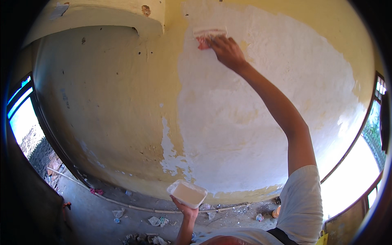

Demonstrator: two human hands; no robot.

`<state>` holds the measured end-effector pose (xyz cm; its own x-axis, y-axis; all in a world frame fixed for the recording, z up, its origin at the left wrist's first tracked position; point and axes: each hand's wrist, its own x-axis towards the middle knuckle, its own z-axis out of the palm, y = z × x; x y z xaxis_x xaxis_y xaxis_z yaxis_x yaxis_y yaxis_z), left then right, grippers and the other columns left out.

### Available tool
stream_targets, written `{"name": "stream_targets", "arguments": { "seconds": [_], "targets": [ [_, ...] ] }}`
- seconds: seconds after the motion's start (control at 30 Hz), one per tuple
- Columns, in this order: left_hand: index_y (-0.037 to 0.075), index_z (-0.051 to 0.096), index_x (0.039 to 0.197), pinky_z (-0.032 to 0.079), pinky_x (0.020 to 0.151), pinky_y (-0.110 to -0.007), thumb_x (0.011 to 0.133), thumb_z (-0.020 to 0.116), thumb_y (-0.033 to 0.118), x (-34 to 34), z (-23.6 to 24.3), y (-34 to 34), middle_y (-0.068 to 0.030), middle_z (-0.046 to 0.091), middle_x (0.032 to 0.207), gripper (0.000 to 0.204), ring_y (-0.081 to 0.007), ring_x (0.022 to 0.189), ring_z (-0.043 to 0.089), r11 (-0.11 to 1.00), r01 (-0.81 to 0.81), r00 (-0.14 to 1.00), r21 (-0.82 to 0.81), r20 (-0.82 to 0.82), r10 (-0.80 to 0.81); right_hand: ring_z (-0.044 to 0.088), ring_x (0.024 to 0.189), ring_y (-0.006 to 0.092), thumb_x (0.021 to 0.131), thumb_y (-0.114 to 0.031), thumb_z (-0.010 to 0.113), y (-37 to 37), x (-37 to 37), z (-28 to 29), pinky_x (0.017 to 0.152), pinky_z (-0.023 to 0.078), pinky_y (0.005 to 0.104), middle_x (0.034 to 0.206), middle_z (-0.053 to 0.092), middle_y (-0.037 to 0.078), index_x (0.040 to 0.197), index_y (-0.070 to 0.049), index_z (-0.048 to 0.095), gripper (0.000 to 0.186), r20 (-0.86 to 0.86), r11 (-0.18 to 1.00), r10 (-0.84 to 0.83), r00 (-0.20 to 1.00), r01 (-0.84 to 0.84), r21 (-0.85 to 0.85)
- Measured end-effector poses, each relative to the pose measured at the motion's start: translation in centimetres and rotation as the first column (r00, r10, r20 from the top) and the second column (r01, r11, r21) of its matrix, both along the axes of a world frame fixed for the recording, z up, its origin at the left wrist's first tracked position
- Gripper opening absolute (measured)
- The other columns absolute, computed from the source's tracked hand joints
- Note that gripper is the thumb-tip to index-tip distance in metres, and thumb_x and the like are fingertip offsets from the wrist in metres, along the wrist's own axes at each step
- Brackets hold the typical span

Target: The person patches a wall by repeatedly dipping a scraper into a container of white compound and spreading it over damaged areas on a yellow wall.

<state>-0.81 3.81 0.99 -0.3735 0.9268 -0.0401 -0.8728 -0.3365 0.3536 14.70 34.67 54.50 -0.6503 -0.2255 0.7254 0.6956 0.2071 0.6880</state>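
My right hand [226, 53] is raised high on the yellow wall [122, 102], closed on a paint brush [208, 33] with a reddish handle and a pale, wide head, which rests against the wall at the top of a large white-coated area [245, 139]. Low in the view, my left hand [188, 209] holds a white plastic tub [187, 192] of off-white paint from underneath.
An overhanging ledge [94, 14] is at the upper left. Open doorways [20, 110] [367, 139] flank the wall at both sides. A long pale pole [134, 206] lies along the floor [94, 220], among scraps of plastic [159, 221], debris and a small orange container [276, 211].
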Motion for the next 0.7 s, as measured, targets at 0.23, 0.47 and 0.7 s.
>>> {"name": "stream_targets", "arguments": {
  "seconds": [0.23,0.47,0.7],
  "targets": [
    [0.021,0.042,0.153,0.039,0.116,-0.047,0.097,0.038,0.078,0.0,-0.2,-0.7,-0.0009,0.049,0.150,0.080,-0.0254,0.138,0.048,0.999,0.032,0.999,-0.043,-0.034,-0.034,0.063,0.113,0.0245,0.085,-0.008,0.065,-3.6,-1.2,-9.5,0.092,0.054,0.0406,0.116,0.067,0.006,0.127,-0.008,0.066,0.042,0.183,0.964,0.119,0.976,-0.070,-0.257],
    [0.022,0.042,0.153,0.042,0.115,-0.047,0.100,0.033,0.075,0.2,0.6,-0.4,-0.0005,0.051,0.147,0.075,-0.0250,0.137,0.051,1.000,0.018,1.000,-0.021,-0.024,-0.019,0.064,0.118,0.0267,0.084,-0.002,0.061,-4.6,-6.1,7.9,0.094,0.057,0.0415,0.123,0.069,0.009,0.125,-0.012,0.069,0.042,-0.061,0.982,0.184,0.981,-0.186,-0.026],
    [0.023,0.042,0.153,0.041,0.116,-0.049,0.100,0.032,0.076,-0.2,-0.9,-0.4,-0.0008,0.051,0.148,0.076,-0.0260,0.137,0.050,0.999,-0.027,1.000,-0.040,0.014,0.028,0.061,0.106,0.0216,0.085,-0.010,0.062,1.9,-5.6,5.5,0.089,0.057,0.0375,0.115,0.061,0.005,0.124,-0.005,0.066,0.040,0.088,0.992,-0.006,0.996,-0.005,0.123]
  ]
}}
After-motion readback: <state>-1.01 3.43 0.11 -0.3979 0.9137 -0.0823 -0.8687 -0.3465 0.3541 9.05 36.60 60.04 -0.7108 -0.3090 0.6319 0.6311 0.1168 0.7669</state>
